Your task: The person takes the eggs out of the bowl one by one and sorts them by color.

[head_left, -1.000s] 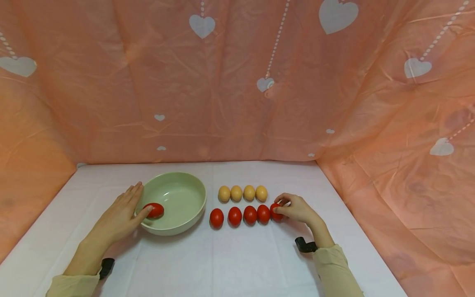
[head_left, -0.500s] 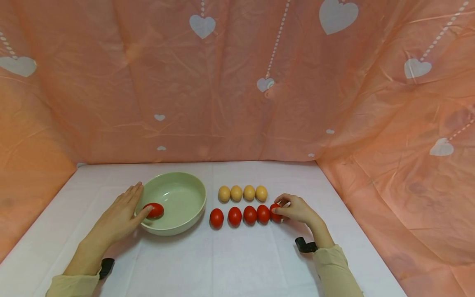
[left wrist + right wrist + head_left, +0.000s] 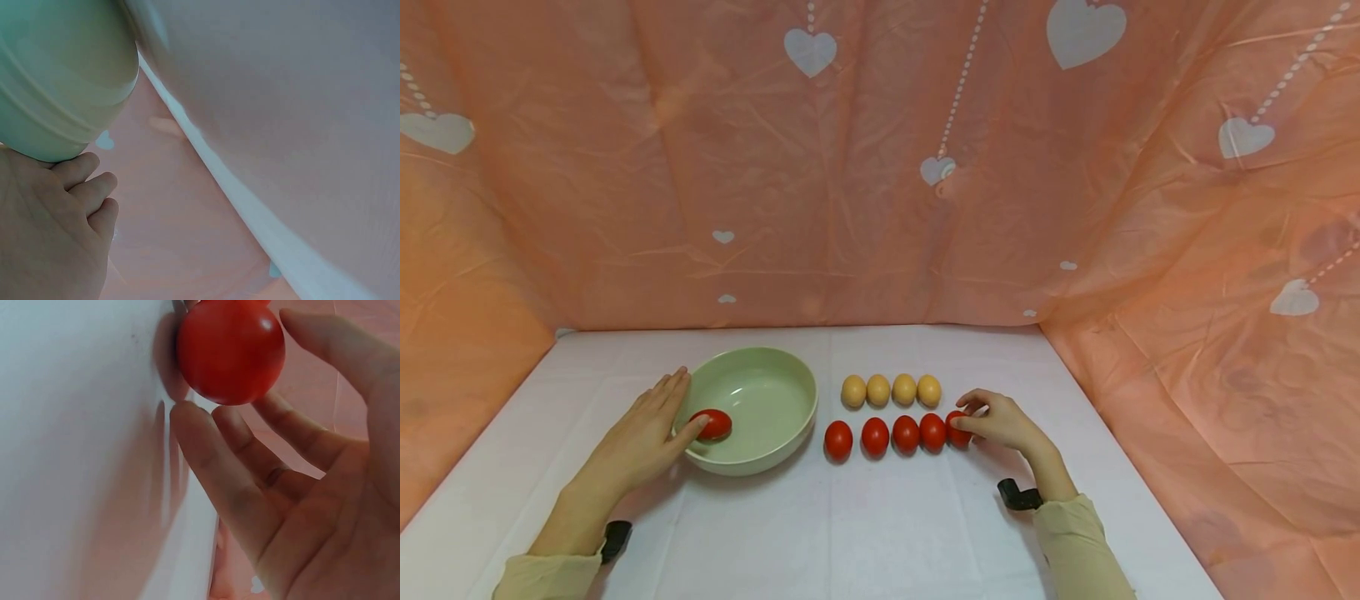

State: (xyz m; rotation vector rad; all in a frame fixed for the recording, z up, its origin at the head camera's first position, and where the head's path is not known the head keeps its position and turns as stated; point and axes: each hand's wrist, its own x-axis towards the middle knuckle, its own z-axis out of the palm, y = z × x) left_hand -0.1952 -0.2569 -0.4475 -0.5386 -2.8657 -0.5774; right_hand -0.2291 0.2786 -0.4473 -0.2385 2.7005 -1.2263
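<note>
My left hand (image 3: 640,437) holds the side of a pale green bowl (image 3: 760,408). Its fingers lie along the outer wall, while the thumb reaches over the rim to a red tomato (image 3: 718,426) inside. Seen from the left wrist, curved fingertips rest against the bowl's underside (image 3: 69,81). My right hand (image 3: 1000,421) has its thumb and fingers around the rightmost tomato (image 3: 957,429) of a row on the cloth. Close up in the right wrist view, that tomato (image 3: 231,353) is smooth and glossy, with fingertips beneath it and the thumb tip at its edge.
Several red tomatoes (image 3: 875,437) continue the row toward the bowl. Behind them several tan-yellow egg-shaped things (image 3: 878,391) stand side by side. A white cloth (image 3: 880,533) covers the table, and an orange curtain (image 3: 865,250) with hearts encloses its back and sides.
</note>
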